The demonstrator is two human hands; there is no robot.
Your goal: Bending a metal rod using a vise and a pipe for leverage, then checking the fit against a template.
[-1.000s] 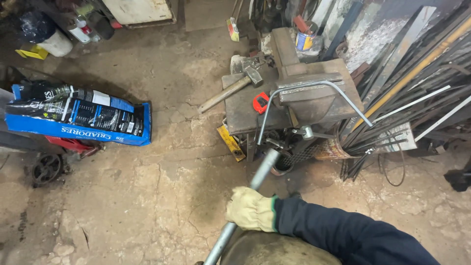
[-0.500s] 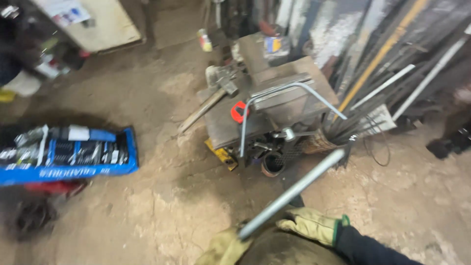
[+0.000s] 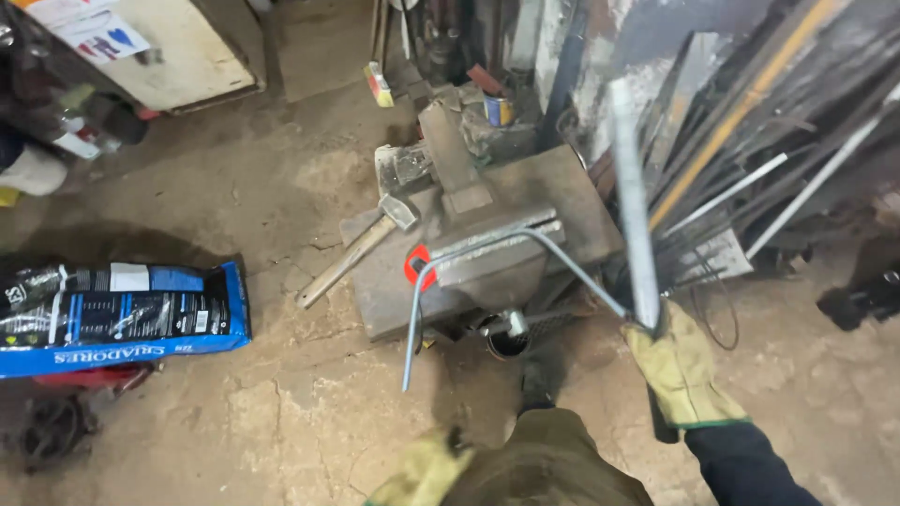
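Since a moment ago your pipe [image 3: 634, 206] has swung from a low slant to nearly upright, and your right hand [image 3: 677, 367] has come up with it. Taking the steel block [image 3: 487, 245] on the cracked, dusty concrete floor [image 3: 234, 394] as your landmark: far to its left lies a blue and black sack [image 3: 112, 317], with a pale board [image 3: 178, 52] leaning beyond that. Just left of the block a hammer [image 3: 361, 245] rests with its head on the block's edge. Across the block's top a bent metal rod [image 3: 487, 267] arches over and hangs down its front. Below the block, at the frame's bottom, your gloved left hand [image 3: 422, 468] is only partly visible, so you cannot tell its grip. Right of the block your gloved right hand is closed around the pipe's lower end. Further right, metal bars [image 3: 778, 122] lean stacked against the wall.
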